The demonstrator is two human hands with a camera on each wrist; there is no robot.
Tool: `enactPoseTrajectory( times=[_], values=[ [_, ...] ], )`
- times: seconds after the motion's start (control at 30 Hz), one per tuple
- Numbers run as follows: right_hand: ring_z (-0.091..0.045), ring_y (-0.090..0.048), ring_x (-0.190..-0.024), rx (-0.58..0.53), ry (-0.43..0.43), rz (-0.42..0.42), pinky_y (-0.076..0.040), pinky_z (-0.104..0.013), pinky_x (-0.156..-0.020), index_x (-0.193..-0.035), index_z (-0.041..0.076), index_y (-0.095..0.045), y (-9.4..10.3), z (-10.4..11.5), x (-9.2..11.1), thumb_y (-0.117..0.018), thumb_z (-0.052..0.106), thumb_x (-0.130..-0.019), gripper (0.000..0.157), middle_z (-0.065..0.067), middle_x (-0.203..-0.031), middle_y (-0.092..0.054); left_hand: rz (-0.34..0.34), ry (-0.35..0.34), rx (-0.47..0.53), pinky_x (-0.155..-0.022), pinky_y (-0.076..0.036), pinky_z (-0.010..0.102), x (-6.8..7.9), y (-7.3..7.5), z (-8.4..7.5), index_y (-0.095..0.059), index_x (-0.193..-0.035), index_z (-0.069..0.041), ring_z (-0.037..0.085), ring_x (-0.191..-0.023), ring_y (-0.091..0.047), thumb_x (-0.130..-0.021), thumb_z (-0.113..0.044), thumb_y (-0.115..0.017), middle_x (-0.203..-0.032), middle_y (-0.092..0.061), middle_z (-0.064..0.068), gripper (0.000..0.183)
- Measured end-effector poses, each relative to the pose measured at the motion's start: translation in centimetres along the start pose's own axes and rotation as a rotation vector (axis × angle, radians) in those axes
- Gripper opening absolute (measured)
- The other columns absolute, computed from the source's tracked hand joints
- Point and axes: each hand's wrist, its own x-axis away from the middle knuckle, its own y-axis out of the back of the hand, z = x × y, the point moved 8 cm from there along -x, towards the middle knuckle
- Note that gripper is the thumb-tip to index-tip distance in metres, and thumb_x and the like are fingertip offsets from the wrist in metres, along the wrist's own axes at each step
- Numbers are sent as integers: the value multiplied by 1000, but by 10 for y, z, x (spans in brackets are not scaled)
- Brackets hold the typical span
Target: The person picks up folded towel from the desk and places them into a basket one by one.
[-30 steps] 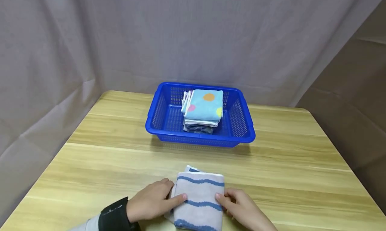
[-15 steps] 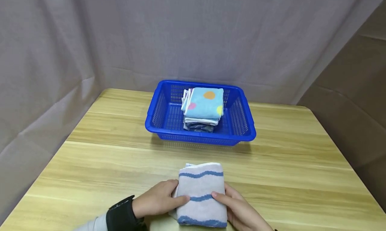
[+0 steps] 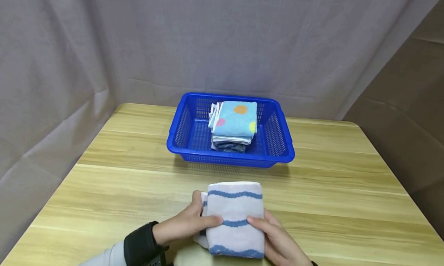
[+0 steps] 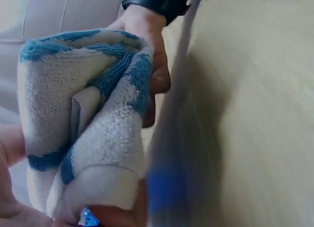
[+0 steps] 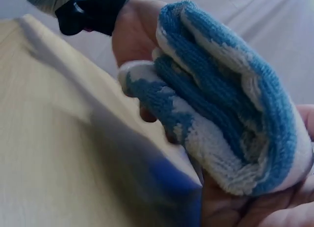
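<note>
A folded white towel with wavy blue stripes (image 3: pixel 236 204) is held up off the table near its front edge. My left hand (image 3: pixel 189 223) grips its left side, thumb on the front face and fingers behind. On the opposite side my right hand (image 3: pixel 277 237) grips it the same way. Both wrist views show the towel's layers, in the left wrist view the towel (image 4: pixel 83 109) and in the right wrist view the rolled-looking towel edge (image 5: pixel 221 89). Beyond the hands stands a blue plastic basket (image 3: pixel 194 155) with a stack of folded towels (image 3: pixel 236 121), a light-blue dotted one on top.
The wooden table (image 3: pixel 121 173) reaches from the hands back to a grey curtain (image 3: pixel 222 38). The basket sits near the table's far edge, with bare wood on both sides of it. A brown cloth (image 3: pixel 409 100) hangs at the right.
The striped towel has come up from the table and tilted toward the camera, gripped by both hands. It has shifted slightly to the right. Basket and stack stay put.
</note>
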Motion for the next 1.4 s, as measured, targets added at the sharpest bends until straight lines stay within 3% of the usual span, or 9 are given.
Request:
enactPoseTrajectory(
  times=[0.13,0.3,0.47,0.6,0.73,0.93,1.13,1.27,1.4],
  values=[
    [-12,-56,-123,90,-23,-109,-47,-35,-104,-146,14,-32,7,-2,-2,-44,16,-105,42,4,-133,-58,-32,-89,-13,-83,-57,32,-1,2,-3,-18,-128,-3,24,-104,-64,-93,-17,-67,-132,-50,27,62],
    [-14,-57,-120,149,-43,-196,-49,-36,-101,-150,3,-21,11,-4,-3,-50,17,-103,57,2,-129,-60,-2,-173,-106,-84,-56,27,3,1,-4,-21,-135,-3,21,-107,-64,-98,-19,-62,-136,-50,26,57],
    [-15,-63,-112,122,-71,-203,-54,-36,-94,-142,9,-36,6,-8,7,-51,18,-103,43,1,-121,-64,8,-182,-162,-80,-55,23,15,-1,-10,-29,-139,-2,19,-105,-64,-99,-17,-60,-129,-56,23,53],
    [-18,-65,-109,77,-70,-196,-55,-39,-92,-135,16,-40,-6,3,19,-49,18,-103,33,0,-119,-65,-29,-205,-148,-71,-57,25,27,1,-38,-38,-137,0,13,-89,-68,-92,-10,-70,-115,-66,22,56],
    [-18,-65,-107,195,44,-286,-56,-40,-89,-138,12,-36,-19,57,15,-52,16,-102,40,0,-118,-64,-116,-313,-255,-65,-57,28,24,15,-92,-41,-137,-1,13,-79,-70,-86,-5,-75,-110,-71,21,61],
    [-12,-63,-103,263,205,-314,-57,-30,-85,-138,13,-38,-35,158,-17,-55,19,-102,40,-1,-121,-55,-236,-446,-392,-70,-59,32,-9,44,-183,-39,-142,-4,25,-87,-73,-88,-1,-73,-112,-71,22,64],
    [-10,-64,-94,129,237,-305,-57,-23,-79,-133,14,-41,-26,229,-65,-60,19,-100,38,-2,-121,-51,-331,-435,-528,-75,-53,30,-62,75,-248,-34,-146,-8,25,-94,-70,-92,-8,-70,-105,-72,18,65],
    [-10,-65,-88,146,204,-386,-56,-22,-74,-134,14,-37,-6,257,-97,-61,22,-99,43,-3,-119,-50,-392,-387,-568,-78,-48,30,-98,94,-265,-32,-147,-10,26,-102,-65,-95,-11,-67,-110,-69,19,63],
    [-9,-65,-82,169,137,-480,-55,-21,-71,-139,13,-31,19,262,-121,-60,21,-98,50,-2,-114,-51,-450,-311,-563,-73,-45,25,-133,109,-253,-36,-143,-7,25,-100,-64,-95,-11,-66,-113,-66,20,57]
  ],
)
